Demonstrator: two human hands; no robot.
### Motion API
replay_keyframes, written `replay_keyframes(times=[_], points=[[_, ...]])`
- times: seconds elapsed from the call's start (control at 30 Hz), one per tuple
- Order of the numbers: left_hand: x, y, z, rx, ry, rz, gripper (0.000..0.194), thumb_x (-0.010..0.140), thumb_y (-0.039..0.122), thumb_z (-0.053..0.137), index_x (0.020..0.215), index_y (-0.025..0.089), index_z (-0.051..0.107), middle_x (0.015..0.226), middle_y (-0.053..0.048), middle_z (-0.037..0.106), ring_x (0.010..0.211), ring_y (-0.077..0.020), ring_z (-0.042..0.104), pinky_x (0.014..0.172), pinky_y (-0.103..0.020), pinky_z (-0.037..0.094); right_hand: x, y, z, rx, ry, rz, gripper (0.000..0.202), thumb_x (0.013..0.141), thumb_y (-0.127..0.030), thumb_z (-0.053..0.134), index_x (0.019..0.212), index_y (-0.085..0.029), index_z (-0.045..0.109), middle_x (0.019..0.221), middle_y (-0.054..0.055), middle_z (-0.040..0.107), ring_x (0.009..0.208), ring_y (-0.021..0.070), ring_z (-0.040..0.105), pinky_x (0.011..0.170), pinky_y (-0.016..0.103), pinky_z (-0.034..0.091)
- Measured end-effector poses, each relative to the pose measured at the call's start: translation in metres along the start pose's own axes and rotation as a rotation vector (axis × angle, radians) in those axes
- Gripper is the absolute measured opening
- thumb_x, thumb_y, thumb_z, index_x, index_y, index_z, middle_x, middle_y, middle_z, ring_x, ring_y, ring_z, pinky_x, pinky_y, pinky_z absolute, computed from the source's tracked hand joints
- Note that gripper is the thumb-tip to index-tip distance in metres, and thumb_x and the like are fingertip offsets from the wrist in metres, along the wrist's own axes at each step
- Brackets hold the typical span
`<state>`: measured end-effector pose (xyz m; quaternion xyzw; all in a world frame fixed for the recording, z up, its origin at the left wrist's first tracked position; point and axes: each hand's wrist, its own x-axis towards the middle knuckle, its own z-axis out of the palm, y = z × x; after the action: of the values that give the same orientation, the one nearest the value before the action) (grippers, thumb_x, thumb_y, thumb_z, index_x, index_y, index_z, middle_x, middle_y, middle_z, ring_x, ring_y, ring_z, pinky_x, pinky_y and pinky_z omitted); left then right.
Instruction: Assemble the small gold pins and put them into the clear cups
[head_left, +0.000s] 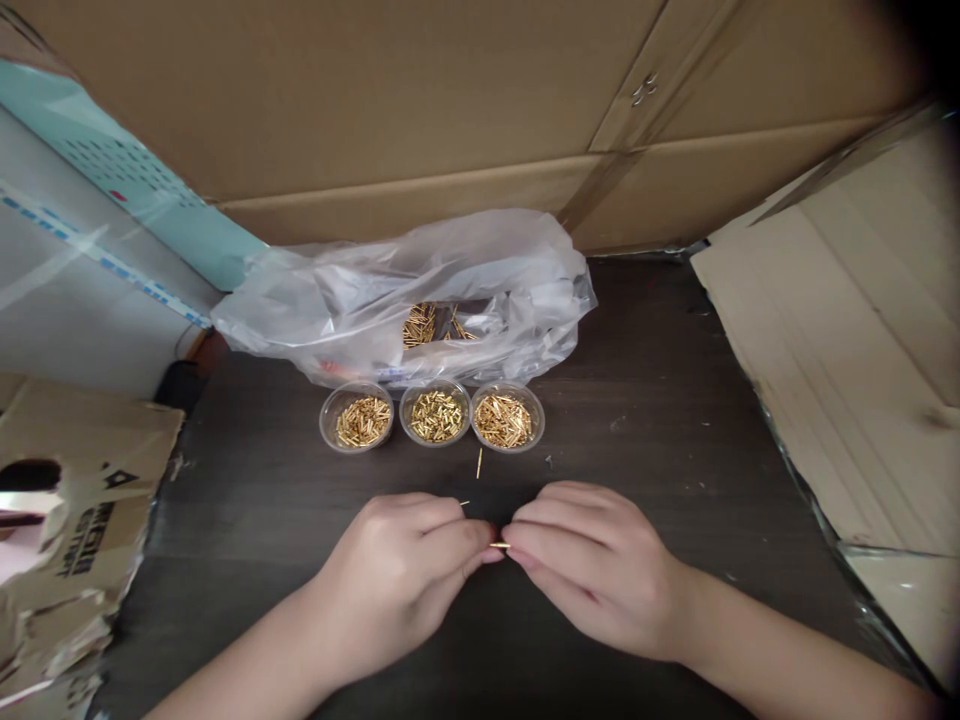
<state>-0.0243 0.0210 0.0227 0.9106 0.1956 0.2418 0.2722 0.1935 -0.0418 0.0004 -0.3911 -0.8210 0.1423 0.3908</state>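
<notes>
My left hand [409, 560] and my right hand [600, 565] meet low over the dark table, fingers closed in pinches. Between their fingertips runs a thin gold-coloured metal pin [500, 545], gripped from both sides; the fingers cover most of it. A second thin pin tip [464, 502] sticks out by the curled fingers of my left hand. Just beyond the hands, a loose gold pin [479, 463] lies on the table. Three round clear cups stand in a row: the left cup [324, 428], middle cup [405, 425] and right cup [540, 425], each holding many small gold metal pieces.
Behind the cups lies a crumpled clear plastic bag [525, 260] with longer gold pins [418, 326] inside. Cardboard walls [420, 100] close off the back; a cardboard flap [847, 340] leans at the right, torn cardboard [82, 520] at the left. The table [637, 370] is dark.
</notes>
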Motion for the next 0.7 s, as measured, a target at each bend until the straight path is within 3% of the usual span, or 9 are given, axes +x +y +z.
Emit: replay_keyframes(times=[0.13,0.4,0.57,0.7], points=[[-0.001,-0.001,0.002,-0.041,-0.006,-0.005,0.013,0.100,0.015,0.057,0.101,0.014,0.070,0.067,0.001,0.054,0.056,-0.0121,0.048,0.050,-0.027,0.038,-0.002,0.000,0.000,-0.050,-0.014,-0.073,0.011,0.095,-0.007,0.056,0.100,-0.013,0.064,0.083,0.007,0.067,0.071,0.0167,0.054,0.066,0.032,0.047],[-0.007,-0.002,0.002,0.402,0.005,0.190,0.023,0.100,0.008,0.050,0.117,0.002,0.064,0.069,-0.003,0.061,0.056,-0.0178,0.054,0.046,-0.032,0.044,0.005,-0.012,0.007,0.169,-0.012,0.247,0.018,0.098,-0.009,0.050,0.084,-0.016,0.059,0.073,0.000,0.055,0.066,0.0114,0.049,0.061,0.027,0.040],[-0.006,-0.005,0.006,0.247,0.073,0.044,0.017,0.099,0.017,0.059,0.113,0.010,0.067,0.072,-0.002,0.064,0.058,-0.0152,0.059,0.050,-0.029,0.049,0.004,-0.006,0.012,0.224,0.032,0.278,0.017,0.099,-0.011,0.050,0.086,-0.016,0.059,0.074,0.000,0.056,0.066,0.0105,0.051,0.060,0.025,0.040],[-0.006,-0.006,0.008,0.060,0.089,-0.085,0.034,0.096,0.032,0.066,0.125,0.013,0.065,0.079,-0.002,0.068,0.059,-0.0120,0.062,0.055,-0.024,0.052,0.001,-0.001,0.015,0.245,0.067,0.246,0.014,0.098,-0.010,0.052,0.090,-0.016,0.061,0.075,0.000,0.057,0.067,0.0106,0.053,0.062,0.025,0.043]])
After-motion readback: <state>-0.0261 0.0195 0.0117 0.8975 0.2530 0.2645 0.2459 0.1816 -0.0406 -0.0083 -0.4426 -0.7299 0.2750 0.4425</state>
